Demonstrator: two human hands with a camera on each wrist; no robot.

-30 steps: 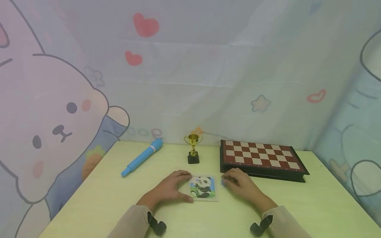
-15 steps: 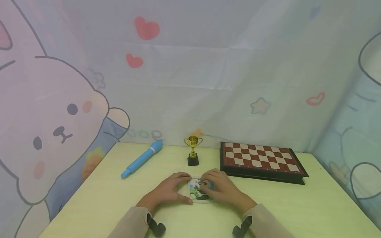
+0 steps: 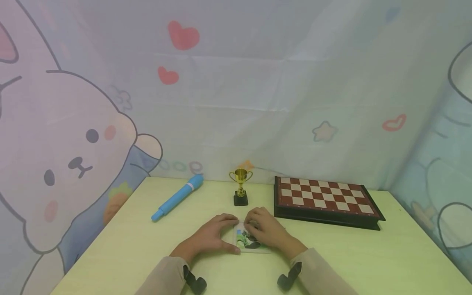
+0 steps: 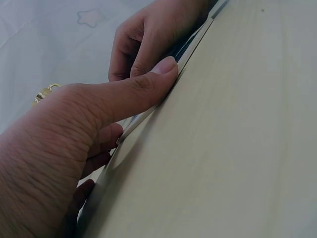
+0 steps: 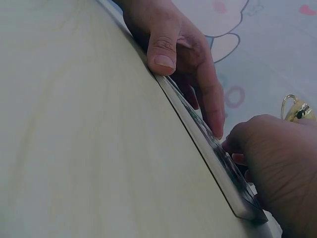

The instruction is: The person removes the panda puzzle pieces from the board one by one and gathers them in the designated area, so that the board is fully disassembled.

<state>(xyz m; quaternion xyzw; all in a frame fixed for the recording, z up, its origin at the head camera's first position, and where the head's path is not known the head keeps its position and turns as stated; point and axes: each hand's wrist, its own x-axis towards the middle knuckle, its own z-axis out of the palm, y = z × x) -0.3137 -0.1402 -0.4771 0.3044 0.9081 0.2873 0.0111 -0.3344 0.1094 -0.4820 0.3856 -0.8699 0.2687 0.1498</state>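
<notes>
Our left hand [image 3: 211, 236], thumb and fingers parted, grips the framed panda picture [image 3: 246, 242] flat on the table [image 3: 236, 272] while our right hand [image 3: 268, 230] curls over it, contents unclear, so we probably do best bracing firmly and pressing gently

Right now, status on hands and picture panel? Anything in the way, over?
Left hand holds picture panel at its left side. Right hand over its right side, grip unclear. Panel on table, right hand covering part. Trophy stands clear beyond.
</notes>
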